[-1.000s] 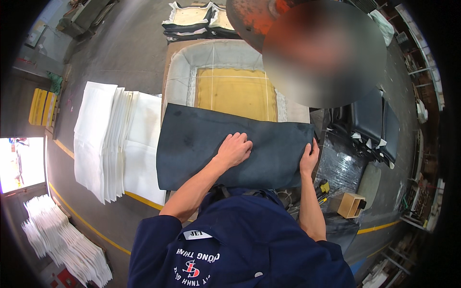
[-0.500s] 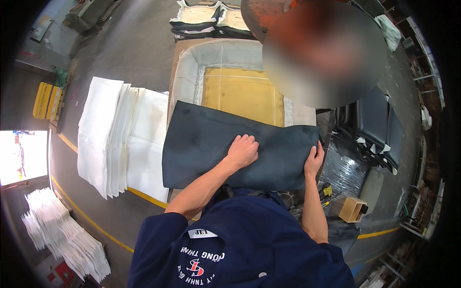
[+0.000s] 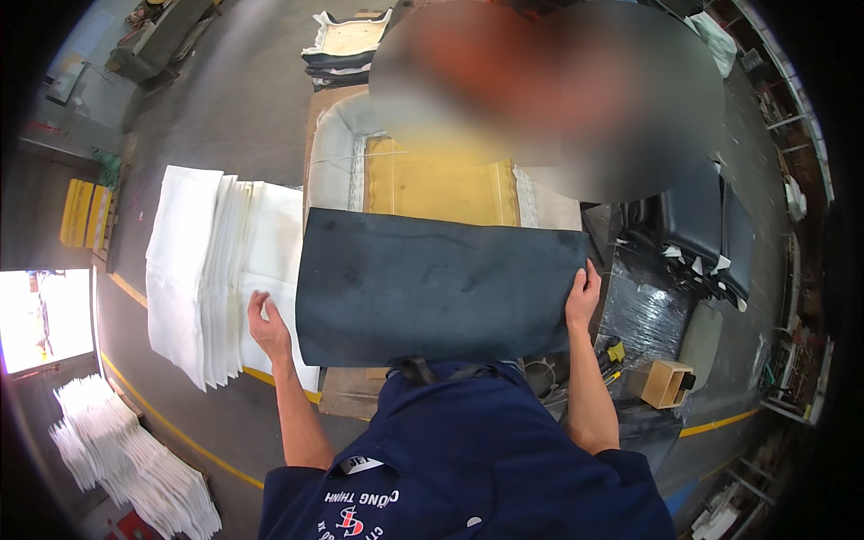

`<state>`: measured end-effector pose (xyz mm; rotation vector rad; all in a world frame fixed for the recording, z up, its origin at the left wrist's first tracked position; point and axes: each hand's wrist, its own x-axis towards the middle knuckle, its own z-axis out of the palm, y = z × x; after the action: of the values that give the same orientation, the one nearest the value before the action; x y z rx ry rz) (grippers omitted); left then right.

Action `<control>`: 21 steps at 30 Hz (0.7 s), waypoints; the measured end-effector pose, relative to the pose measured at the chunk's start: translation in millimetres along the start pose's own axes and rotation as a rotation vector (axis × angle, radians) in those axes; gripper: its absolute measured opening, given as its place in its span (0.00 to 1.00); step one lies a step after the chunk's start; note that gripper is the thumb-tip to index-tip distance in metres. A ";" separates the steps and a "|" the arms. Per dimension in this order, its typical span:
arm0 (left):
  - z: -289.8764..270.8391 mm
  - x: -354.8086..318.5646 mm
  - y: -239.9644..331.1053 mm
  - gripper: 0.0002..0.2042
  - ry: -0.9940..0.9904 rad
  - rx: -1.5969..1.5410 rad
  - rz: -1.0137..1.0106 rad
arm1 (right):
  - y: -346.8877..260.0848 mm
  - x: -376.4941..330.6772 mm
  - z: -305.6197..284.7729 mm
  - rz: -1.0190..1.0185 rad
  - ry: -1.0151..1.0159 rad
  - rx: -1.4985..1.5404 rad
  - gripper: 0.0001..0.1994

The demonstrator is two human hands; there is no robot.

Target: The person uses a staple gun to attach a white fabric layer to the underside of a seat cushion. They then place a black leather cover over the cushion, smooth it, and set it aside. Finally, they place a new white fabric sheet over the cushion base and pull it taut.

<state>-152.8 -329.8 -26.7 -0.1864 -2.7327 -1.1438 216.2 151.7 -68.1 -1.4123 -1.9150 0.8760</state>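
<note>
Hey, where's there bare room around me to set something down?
The dark sheet is bare between your left hand and right hand. Grey floor lies open beyond the white sheets, left of the stacked padded panels. It's crowded on your right, with a wooden box and black upholstered pieces.

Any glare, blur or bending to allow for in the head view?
Head view: the doorway at left is blown out white; glare flecks the plastic wrap at right; a blurred patch at top overlaps the yellow panel; fisheye curves straight edges near the rim; the dark blue-grey sheet reads clearly.
</note>
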 end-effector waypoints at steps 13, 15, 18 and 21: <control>37.7 -13.4 56.3 0.21 -0.309 -0.039 -0.116 | -17.6 11.1 -39.1 0.152 -0.130 -0.020 0.18; 40.5 -14.3 55.0 0.19 -0.273 0.128 0.089 | -12.6 8.4 -36.4 0.112 -0.119 -0.127 0.16; 63.9 -24.5 41.7 0.17 -0.014 -0.090 0.130 | 0.6 1.2 -16.3 0.027 0.126 -0.021 0.14; 64.1 -40.1 40.3 0.16 0.127 -0.035 0.132 | -6.5 -6.6 -13.6 0.026 0.226 0.018 0.14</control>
<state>-113.4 -257.9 -51.3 -0.2837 -2.5506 -1.1279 224.8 146.1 -55.3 -1.4621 -1.7187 0.7107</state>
